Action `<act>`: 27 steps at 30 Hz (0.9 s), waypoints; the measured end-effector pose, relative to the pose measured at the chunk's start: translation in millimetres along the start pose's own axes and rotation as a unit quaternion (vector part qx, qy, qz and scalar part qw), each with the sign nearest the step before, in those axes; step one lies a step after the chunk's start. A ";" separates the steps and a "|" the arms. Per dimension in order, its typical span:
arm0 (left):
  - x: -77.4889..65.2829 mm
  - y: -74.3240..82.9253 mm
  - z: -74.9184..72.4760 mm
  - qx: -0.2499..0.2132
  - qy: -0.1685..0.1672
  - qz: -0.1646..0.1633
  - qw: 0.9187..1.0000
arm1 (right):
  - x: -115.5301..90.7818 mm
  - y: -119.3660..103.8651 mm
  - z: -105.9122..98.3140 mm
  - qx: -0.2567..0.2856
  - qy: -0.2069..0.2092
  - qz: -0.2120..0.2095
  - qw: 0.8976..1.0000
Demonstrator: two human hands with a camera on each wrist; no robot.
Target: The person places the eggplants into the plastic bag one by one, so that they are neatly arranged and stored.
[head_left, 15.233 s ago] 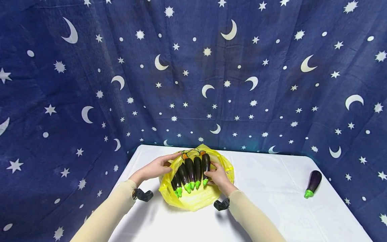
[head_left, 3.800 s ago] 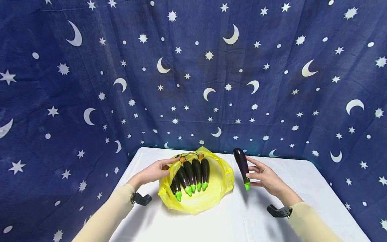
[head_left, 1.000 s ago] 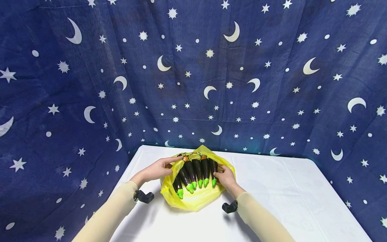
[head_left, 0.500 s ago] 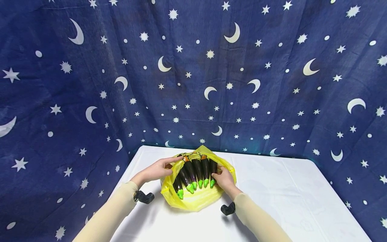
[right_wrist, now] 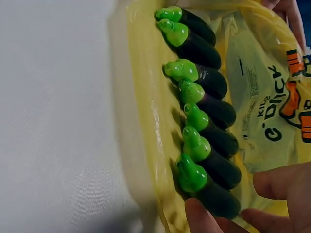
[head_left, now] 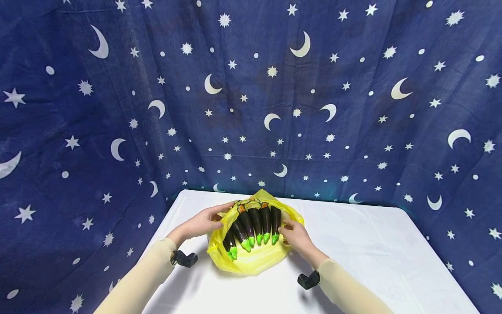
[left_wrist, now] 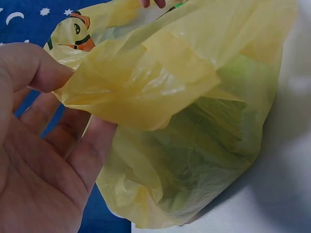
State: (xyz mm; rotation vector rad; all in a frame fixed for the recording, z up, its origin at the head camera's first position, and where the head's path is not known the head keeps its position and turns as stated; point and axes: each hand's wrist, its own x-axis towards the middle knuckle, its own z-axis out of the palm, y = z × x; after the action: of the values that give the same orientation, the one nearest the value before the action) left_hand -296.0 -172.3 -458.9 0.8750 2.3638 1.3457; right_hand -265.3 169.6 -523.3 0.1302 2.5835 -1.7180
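Note:
A yellow plastic bag [head_left: 252, 265] with a printed duck pattern lies with its mouth spread toward me. Inside, several dark purple eggplants with green caps lie side by side in a row. My left hand [head_left: 199, 224] pinches the bag's left rim; in the left wrist view the film [left_wrist: 146, 87] passes between thumb and fingers. Just inside the right rim, my right hand [head_left: 299, 239] is beside the rightmost eggplant [head_left: 276, 220]. The right wrist view has the thumb [right_wrist: 274, 184] apart from that eggplant, fingers spread around its near side.
The bag stands on a white-covered table [head_left: 372, 253], toward its back left. A dark blue curtain [head_left: 333, 131] with moons and stars hangs behind and at both sides. A black wrist device [head_left: 308, 280] sits on each forearm.
The eggplant once lying at the table's right was carried by my right hand into the bag, at the row's right end. My right hand has let go and drawn slightly back. The left stays put.

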 end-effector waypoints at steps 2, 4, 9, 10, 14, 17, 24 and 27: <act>-0.8 -1.2 0.4 0.002 0.003 -0.001 1.000 | -4.1 -0.7 -5.3 -0.001 -0.005 -0.006 1.000; -1.8 -0.9 0.9 0.004 0.006 -0.001 1.000 | -8.3 -1.9 -11.4 -0.004 -0.008 -0.010 1.000; -3.5 0.8 3.0 0.012 0.008 0.009 1.000 | -16.8 -3.6 -28.6 -0.034 -0.006 -0.024 0.999; -3.7 1.0 3.3 0.012 0.009 0.010 1.000 | -18.1 -3.4 -32.2 -0.039 -0.004 -0.026 0.999; -5.2 0.7 4.0 0.009 0.016 0.010 1.000 | -22.7 -2.1 -46.3 -0.055 0.002 -0.028 0.998; -7.0 -0.6 4.3 0.006 0.023 0.014 1.000 | -25.2 -1.5 -57.0 -0.068 0.002 -0.025 0.997; -17.7 2.3 2.6 0.017 0.057 0.035 0.998 | -31.6 -2.8 -79.8 -0.131 0.008 -0.028 0.991; -23.7 3.8 -0.1 0.053 0.098 0.042 0.993 | -35.3 -2.8 -90.8 -0.172 0.010 -0.051 0.984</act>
State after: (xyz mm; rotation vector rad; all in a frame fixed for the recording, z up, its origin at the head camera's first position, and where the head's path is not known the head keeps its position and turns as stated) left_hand -276.3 -185.8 -456.9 0.9194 2.5941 1.4071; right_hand -228.9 250.5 -482.9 0.0033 2.8980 -1.2711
